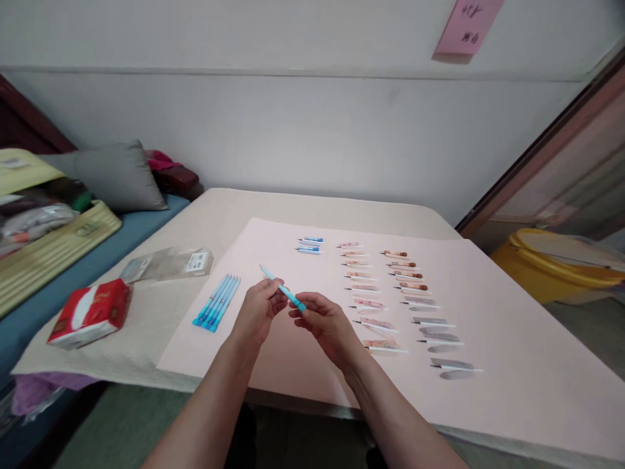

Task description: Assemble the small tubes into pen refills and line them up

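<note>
Both my hands meet above the pink sheet [488,391] and pinch one light-blue pen [274,284]. My left hand [258,309] grips its middle, and its white tip points up and to the left. My right hand [325,322] holds the pen's lower blue end between thumb and fingers. To the left of my hands, a row of several blue pens [217,301] lies side by side on the sheet. Beyond my hands lie short blue pieces [309,245] and two columns of pen parts [371,303] with thin white refills.
A red tissue pack [90,311] and a clear plastic packet [166,263] lie on the beige table cover [146,326] at the left. A grey cushion [114,174] and a yellow-green tray [53,251] sit further left. A yellow basin [551,264] stands at the right.
</note>
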### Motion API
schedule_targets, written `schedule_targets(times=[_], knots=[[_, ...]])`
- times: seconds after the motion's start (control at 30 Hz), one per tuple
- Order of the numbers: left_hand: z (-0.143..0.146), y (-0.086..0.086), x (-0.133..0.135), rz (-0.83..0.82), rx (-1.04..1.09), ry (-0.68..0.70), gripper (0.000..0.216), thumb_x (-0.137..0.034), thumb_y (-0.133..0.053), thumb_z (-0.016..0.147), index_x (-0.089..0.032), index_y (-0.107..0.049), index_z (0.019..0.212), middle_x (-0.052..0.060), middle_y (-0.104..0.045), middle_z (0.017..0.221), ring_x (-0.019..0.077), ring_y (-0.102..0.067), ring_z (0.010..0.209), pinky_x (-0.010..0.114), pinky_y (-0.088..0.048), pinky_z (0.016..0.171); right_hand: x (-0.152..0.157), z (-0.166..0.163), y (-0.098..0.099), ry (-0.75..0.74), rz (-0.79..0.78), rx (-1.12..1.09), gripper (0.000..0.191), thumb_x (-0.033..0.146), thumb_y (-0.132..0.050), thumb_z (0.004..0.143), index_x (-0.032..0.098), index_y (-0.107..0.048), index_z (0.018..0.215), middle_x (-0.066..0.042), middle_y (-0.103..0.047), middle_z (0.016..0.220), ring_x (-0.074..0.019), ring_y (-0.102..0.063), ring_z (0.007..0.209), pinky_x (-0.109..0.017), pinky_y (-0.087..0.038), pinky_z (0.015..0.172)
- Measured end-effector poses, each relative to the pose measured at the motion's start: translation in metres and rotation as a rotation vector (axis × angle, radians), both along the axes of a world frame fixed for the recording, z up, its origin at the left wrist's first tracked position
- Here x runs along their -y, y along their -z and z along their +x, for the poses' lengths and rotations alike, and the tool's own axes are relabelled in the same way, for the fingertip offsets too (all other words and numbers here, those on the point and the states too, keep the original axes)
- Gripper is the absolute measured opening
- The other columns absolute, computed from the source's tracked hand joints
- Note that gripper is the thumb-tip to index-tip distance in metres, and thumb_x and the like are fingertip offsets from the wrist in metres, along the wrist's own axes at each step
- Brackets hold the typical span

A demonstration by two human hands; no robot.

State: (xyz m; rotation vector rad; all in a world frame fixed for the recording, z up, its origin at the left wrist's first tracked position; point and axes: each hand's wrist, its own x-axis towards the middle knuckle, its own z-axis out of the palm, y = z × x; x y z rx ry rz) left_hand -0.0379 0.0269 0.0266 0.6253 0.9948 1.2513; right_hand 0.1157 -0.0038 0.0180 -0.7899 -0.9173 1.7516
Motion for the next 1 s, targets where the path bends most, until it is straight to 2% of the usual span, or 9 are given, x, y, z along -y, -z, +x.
schedule_targets(times=[0.13,0.3,0.43,0.53,0.67,0.77,0.83,0.9,1.0], knots=[[-0.002,-0.002,-0.002,0.026,-0.114,-0.017,0.026,-0.036,-0.069,0.068,-0.014,-0.061,0.080,0.001,-0.059,0.069,0.0086,-0.053,0.059,0.024,-0.043,0.063,-0.002,0.002,-0.002,0.008,0.024,0.127,0.023,0.029,-0.067,0.072,0.020,-0.065,0.093,-0.004,-0.067,0.089,-0.0179,-0.061,0.087,-0.030,-0.043,0.075],[0.003,-0.002,0.002,0.095,-0.298,0.071,0.025,-0.040,-0.064,0.071,-0.015,-0.059,0.071,0.001,-0.057,0.065,0.0096,-0.049,0.056,0.027,-0.042,0.062,-0.005,0.000,0.002,0.106,0.104,0.374,0.007,0.024,-0.065,0.068,0.019,-0.063,0.072,0.002,-0.060,0.064,-0.0105,-0.050,0.060,-0.024,-0.035,0.055],[0.009,0.001,0.006,0.124,-0.394,0.110,0.026,-0.039,-0.060,0.072,-0.017,-0.052,0.062,-0.001,-0.052,0.058,0.0112,-0.046,0.054,0.028,-0.039,0.059,-0.007,-0.005,0.009,0.106,0.048,0.392,0.008,0.018,-0.064,0.064,0.018,-0.056,0.067,0.006,-0.050,0.053,-0.0072,-0.042,0.047,-0.022,-0.029,0.046],[0.009,0.002,0.005,0.163,-0.511,0.090,0.023,-0.034,-0.061,0.070,-0.018,-0.049,0.058,-0.003,-0.046,0.053,0.0114,-0.043,0.052,0.026,-0.036,0.055,-0.006,-0.010,0.017,0.087,0.039,0.420,0.009,0.018,-0.062,0.064,0.018,-0.055,0.070,0.006,-0.050,0.052,-0.0072,-0.042,0.045,-0.021,-0.029,0.043],[0.004,0.006,0.000,0.198,-0.825,0.056,0.021,-0.023,-0.062,0.064,-0.020,-0.044,0.055,-0.003,-0.045,0.051,0.0125,-0.042,0.050,0.026,-0.030,0.052,-0.005,-0.017,0.023,0.076,0.016,0.493,0.010,0.020,-0.062,0.065,0.018,-0.054,0.072,0.006,-0.051,0.051,-0.0091,-0.046,0.044,-0.022,-0.031,0.041],[-0.006,0.015,-0.004,0.217,-1.160,0.005,0.014,-0.019,-0.061,0.066,-0.021,-0.048,0.059,0.000,-0.051,0.055,0.0174,-0.051,0.057,0.028,-0.033,0.058,-0.006,-0.018,0.023,0.101,-0.011,0.544,0.015,0.025,-0.064,0.065,0.017,-0.057,0.076,0.004,-0.054,0.056,-0.0118,-0.052,0.049,-0.022,-0.033,0.042],[-0.016,0.023,-0.006,0.159,-1.421,-0.030,0.004,-0.017,-0.058,0.071,-0.020,-0.055,0.068,0.006,-0.057,0.064,0.0223,-0.058,0.070,0.030,-0.037,0.065,-0.006,-0.015,0.022,0.120,-0.013,0.558,0.019,0.029,-0.065,0.065,0.017,-0.058,0.078,0.002,-0.057,0.061,-0.0124,-0.054,0.052,-0.022,-0.033,0.042],[-0.028,0.030,-0.010,0.043,-1.608,0.026,0.009,-0.014,-0.051,0.076,-0.018,-0.059,0.078,0.012,-0.062,0.077,0.0252,-0.061,0.083,0.033,-0.039,0.072,-0.007,-0.011,0.020,0.124,-0.011,0.556,0.020,0.031,-0.065,0.065,0.016,-0.059,0.078,0.001,-0.056,0.061,-0.0121,-0.053,0.052,-0.022,-0.033,0.043],[-0.045,0.035,-0.018,-0.084,-1.719,0.126,0.018,-0.009,-0.045,0.078,-0.014,-0.061,0.085,0.016,-0.064,0.090,0.0264,-0.061,0.093,0.036,-0.041,0.079,-0.007,-0.004,0.017,0.105,-0.011,0.555,0.021,0.032,-0.064,0.067,0.016,-0.060,0.079,0.002,-0.054,0.057,-0.0122,-0.052,0.052,-0.022,-0.033,0.044]])
